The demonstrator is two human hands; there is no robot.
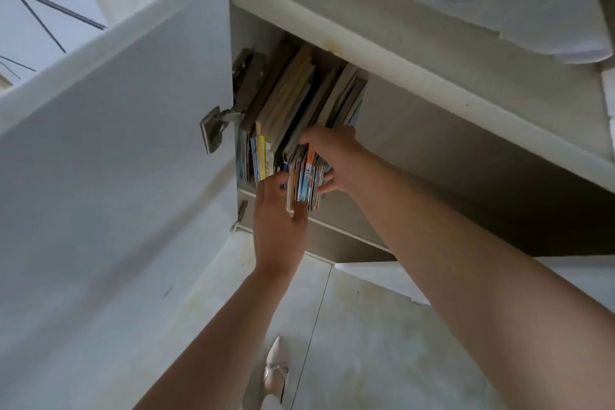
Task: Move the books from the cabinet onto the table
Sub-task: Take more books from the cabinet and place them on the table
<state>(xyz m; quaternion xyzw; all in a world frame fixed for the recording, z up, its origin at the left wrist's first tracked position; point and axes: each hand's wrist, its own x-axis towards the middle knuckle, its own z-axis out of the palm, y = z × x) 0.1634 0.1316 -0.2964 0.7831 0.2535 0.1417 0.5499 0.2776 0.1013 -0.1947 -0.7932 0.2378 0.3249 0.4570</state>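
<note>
1. Both forearms reach into the open cabinet.
2. The left hand holds the bundle of books from below.
3. The right hand clasps its right side at the shelf's front edge.

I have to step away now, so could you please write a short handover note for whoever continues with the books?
Right hand: grips a bundle of thin books from its right side, partly drawn out of the cabinet.
Left hand: holds the bundle's lower left edge.
Remaining books: upright on the shelf to the left, beside the open door.
Done: door open, first bundle gripped; the table is out of view, so any earlier transfers cannot be told.
Left: carry this bundle to the table, then fetch the remaining books.
</note>
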